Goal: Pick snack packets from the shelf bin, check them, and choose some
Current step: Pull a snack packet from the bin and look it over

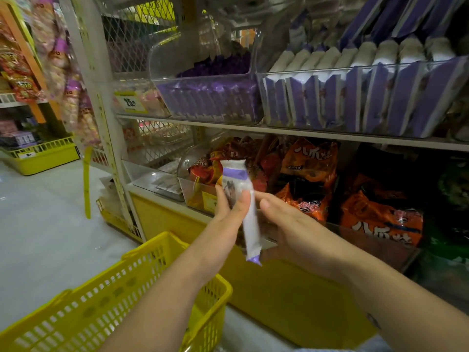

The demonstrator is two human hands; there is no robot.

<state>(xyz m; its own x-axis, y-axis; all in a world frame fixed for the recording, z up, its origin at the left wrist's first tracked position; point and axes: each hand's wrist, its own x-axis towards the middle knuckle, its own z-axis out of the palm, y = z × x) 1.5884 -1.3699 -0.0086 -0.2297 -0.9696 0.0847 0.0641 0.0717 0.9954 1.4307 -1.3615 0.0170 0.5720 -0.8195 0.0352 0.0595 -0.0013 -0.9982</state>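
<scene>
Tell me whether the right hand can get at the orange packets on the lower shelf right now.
Probably yes. The right hand is close in front of the orange packets, which rise above the low clear bin front. The left hand grips the white-and-purple packet.

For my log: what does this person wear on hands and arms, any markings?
The left hand and right hand are gloveless, no rings, watch or bracelets visible; both forearms are unsleeved. A small dark mark, perhaps a tattoo, sits on the right forearm. Some pale blue cloth shows at the bottom edge.
</scene>
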